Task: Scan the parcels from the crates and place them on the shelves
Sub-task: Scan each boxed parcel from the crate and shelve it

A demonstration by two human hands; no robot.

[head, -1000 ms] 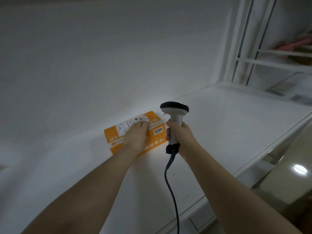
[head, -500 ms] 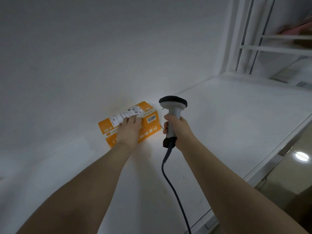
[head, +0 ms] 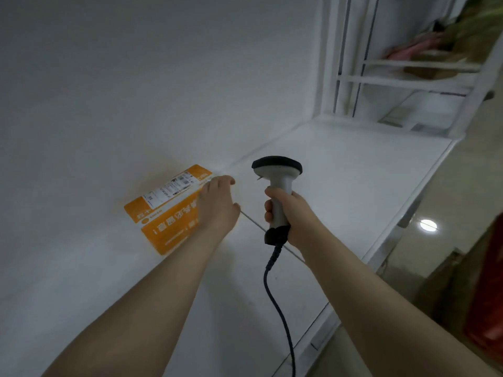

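An orange parcel box (head: 166, 213) with a white shipping label on top lies on the white shelf (head: 340, 180), against the back wall. My left hand (head: 217, 205) is at the box's right end, fingers loosely bent; it covers that end, and whether it touches the box I cannot tell. My right hand (head: 288, 213) grips the handle of a white and black barcode scanner (head: 277, 180), held upright to the right of the box. The scanner's dark cable (head: 277, 303) hangs down toward me.
The shelf's front edge (head: 402, 213) runs diagonally at right, with glossy floor below. A white upright post (head: 329, 55) and further shelves (head: 408, 80) stand at the back right, with blurred pink and brown items on them. Something red (head: 487, 295) is at the right edge.
My left hand has slid off the top of the box to its right end. The box now sits closer to the back wall. The scanner stays upright in my right hand.
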